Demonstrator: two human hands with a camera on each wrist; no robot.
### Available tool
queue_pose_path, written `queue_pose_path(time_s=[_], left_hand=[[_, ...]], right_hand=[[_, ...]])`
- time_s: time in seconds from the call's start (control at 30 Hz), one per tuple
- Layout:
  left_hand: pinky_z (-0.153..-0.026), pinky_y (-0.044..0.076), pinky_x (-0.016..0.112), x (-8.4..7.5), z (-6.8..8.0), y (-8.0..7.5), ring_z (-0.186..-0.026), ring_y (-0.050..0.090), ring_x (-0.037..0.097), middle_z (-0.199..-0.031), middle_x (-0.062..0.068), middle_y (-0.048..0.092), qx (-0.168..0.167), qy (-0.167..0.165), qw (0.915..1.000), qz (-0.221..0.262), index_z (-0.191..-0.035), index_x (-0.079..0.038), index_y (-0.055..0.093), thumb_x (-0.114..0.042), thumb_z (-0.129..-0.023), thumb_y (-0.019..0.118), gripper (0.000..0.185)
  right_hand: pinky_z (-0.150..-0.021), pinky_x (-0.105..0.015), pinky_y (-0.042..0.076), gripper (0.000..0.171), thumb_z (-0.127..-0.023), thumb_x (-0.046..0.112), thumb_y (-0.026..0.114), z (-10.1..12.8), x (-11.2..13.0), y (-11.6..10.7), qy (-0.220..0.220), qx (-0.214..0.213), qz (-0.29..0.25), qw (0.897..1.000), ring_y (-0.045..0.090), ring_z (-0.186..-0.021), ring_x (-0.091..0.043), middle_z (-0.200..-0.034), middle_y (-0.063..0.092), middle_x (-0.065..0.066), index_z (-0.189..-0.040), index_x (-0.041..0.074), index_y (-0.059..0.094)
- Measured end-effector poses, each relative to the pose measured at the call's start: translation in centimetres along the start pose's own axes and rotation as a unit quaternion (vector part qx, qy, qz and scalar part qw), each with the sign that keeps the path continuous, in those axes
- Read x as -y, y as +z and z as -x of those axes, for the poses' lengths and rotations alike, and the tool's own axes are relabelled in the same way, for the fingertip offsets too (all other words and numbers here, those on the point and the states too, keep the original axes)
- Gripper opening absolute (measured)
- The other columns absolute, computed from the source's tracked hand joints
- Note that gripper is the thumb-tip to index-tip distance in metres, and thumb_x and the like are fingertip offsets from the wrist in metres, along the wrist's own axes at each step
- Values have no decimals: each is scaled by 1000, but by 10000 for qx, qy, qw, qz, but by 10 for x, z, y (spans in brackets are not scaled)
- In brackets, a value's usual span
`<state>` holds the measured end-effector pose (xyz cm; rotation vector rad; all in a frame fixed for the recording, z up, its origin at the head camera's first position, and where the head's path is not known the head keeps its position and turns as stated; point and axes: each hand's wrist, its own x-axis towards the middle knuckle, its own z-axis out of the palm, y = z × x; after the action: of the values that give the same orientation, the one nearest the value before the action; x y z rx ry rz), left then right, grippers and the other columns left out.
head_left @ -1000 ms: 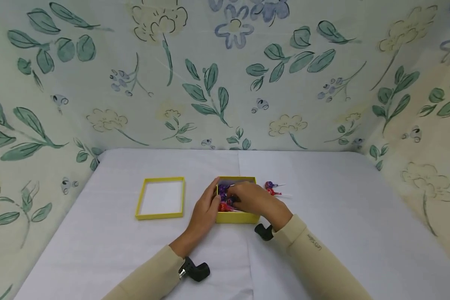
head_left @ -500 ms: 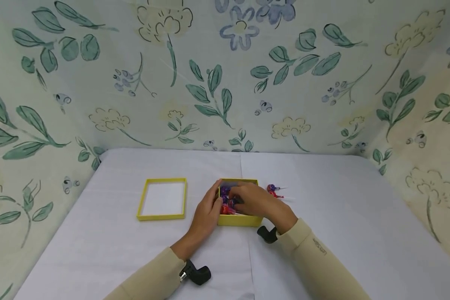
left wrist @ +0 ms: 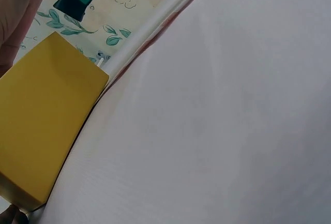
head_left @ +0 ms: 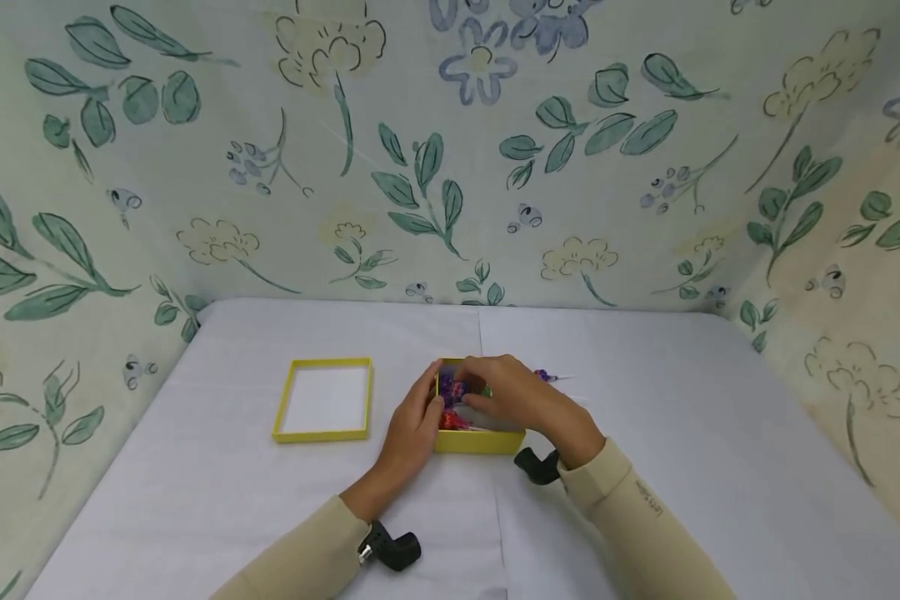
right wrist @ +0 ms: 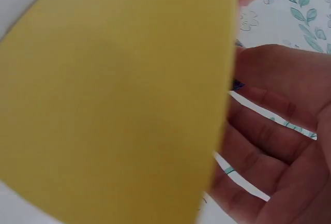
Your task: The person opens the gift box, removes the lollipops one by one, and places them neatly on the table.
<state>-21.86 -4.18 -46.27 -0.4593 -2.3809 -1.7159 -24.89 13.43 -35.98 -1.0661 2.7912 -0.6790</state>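
My left hand (head_left: 412,425) holds the left side of a yellow box (head_left: 480,442), with its thumb at the rim. Inside the box are purple lollipops, a red lollipop (head_left: 453,420) and a bit of green wrapper (head_left: 487,391). My right hand (head_left: 513,390) reaches over the box, pinching a purple-wrapped lollipop (head_left: 458,390) between thumb and fingers. Its stick is hard to make out. In the right wrist view, the box wall hides the fingertips of the right hand (right wrist: 279,131). The left wrist view mostly shows the outer side of the box (left wrist: 46,115).
A yellow-rimmed white lid (head_left: 322,436) lies inside up on the white-covered table (head_left: 195,500), left of the box. A purple lollipop (head_left: 544,375) lies beyond the box on the right, partly behind the right hand. Floral cloth (head_left: 420,167) hangs behind the table.
The right hand has risen slightly from inside the box, bringing up a purple lollipop. It now covers the red lollipop on the table. Green wrapper shows in the box. The left hand stays put.
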Motion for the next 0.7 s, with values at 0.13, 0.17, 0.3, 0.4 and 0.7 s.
queue_pose_path(time_s=[0.13,0.17,0.3,0.4,0.7], left_hand=[[-113,28,35,0,0,-1,-139,29,7,-154,-12,28,28,-120,9999,15,-153,-25,26,-19,-104,38,51],[-113,28,35,0,-1,-1,-139,29,7,-154,-12,28,36,-126,9999,15,-153,-25,26,-19,-104,38,52],[-113,27,36,-1,-1,-1,-139,29,9,-154,-11,28,44,-140,9999,11,-153,-27,26,-18,-103,38,52],[-113,27,37,-2,-1,-1,-140,29,10,-154,-10,28,17,-142,9999,6,-153,-30,25,-17,-103,38,53],[-113,27,35,-2,-1,-1,-140,28,8,-155,-10,28,33,-173,9998,-44,-154,-22,26,-20,-103,38,52]], right_hand=[[-85,-35,55,27,-86,8,72,1,4,-7,-89,-122,-189,9997,64,-91,-11,-103,67,0,-111,10,63],[-85,-34,55,28,-86,8,72,1,5,-8,-88,-158,-215,9996,64,-91,-12,-104,67,0,-112,10,63],[-85,-31,54,29,-86,9,72,5,8,-15,74,-236,-264,9993,63,-91,-10,-104,66,2,-113,12,61],[-84,-30,54,30,-86,11,72,7,9,-19,150,-261,-229,9993,62,-92,-9,-105,66,2,-114,13,61],[-83,-31,54,31,-86,15,74,16,5,-25,216,-358,-66,9991,60,-91,-9,-104,65,5,-115,13,64]])
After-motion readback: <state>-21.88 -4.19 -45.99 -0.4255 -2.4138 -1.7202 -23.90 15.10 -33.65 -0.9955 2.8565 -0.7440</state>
